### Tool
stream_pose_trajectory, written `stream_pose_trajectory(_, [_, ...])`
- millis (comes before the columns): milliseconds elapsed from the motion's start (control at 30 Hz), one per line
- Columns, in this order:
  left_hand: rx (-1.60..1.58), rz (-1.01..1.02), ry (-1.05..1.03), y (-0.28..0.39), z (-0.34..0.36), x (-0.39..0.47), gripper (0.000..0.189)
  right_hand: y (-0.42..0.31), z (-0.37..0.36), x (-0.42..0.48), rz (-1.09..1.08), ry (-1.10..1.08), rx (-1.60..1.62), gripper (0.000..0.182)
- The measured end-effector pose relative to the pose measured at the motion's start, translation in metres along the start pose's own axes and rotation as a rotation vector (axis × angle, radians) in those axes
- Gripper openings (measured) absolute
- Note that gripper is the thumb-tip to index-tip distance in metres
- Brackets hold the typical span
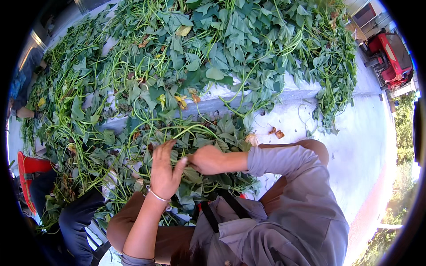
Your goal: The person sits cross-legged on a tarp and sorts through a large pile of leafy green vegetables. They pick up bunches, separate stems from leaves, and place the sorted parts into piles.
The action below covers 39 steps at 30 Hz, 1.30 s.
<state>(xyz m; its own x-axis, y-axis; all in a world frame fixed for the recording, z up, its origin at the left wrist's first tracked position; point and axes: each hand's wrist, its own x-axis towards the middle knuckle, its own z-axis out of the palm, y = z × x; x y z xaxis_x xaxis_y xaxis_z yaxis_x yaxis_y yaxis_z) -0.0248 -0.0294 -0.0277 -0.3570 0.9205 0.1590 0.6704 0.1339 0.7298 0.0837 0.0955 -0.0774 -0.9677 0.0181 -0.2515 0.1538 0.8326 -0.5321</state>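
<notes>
Leafy green vines [213,50], which look like sweet potato vines, are heaped before me, with long pale stems. My left hand [163,171], a bracelet on its wrist, is over the vines with its fingers extended and thumb apart. The fingers of my right hand [207,160] are curled close by the left thumb tip. What may be pinched in the right fingertips is hidden. Beneath both hands, a smaller pile of cut leaves and stems [229,129] lies between my knees.
A low concrete step [296,91] runs under the vines. Dry brown leaves [277,133] lie on the pale floor [359,133]. At left sits a person in dark trousers [78,222], near a red object [28,176]; another person [26,76] is farther back. A red vehicle [391,58] stands at far right.
</notes>
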Motion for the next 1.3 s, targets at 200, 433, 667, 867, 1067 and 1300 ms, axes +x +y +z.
stream_pose_trajectory(200, [-0.982, -0.412, -0.186, 0.027, 0.026, -0.015, 0.024, 0.002, -0.061, -0.052, 0.089, 0.384, 0.810, 0.039])
stream_pose_trajectory(433, [-1.433, -0.593, 0.369, -0.023, -0.017, 0.037, 0.020, -0.062, 0.023, -0.059, 0.051, 0.181, 1.659, 0.028])
stream_pose_trajectory(667, [-1.341, -0.620, 0.412, -0.041, -0.057, 0.039, 0.021, -0.061, 0.036, -0.056, 0.071, 0.301, 1.016, 0.018])
stream_pose_trajectory(867, [-1.503, -0.670, 0.435, -0.026, -0.062, 0.027, 0.019, -0.044, 0.040, -0.036, -0.099, 0.477, 2.221, 0.023])
stream_pose_trajectory(1067, [-1.648, -0.749, 0.606, -0.044, -0.092, 0.011, 0.016, -0.076, 0.000, -0.031, -0.423, 0.013, 0.677, 0.016])
stream_pose_trajectory(1300, [-1.629, -0.679, 0.916, -0.106, -0.165, -0.009, 0.018, -0.133, -0.019, -0.038, -0.872, 0.310, 0.278, 0.013])
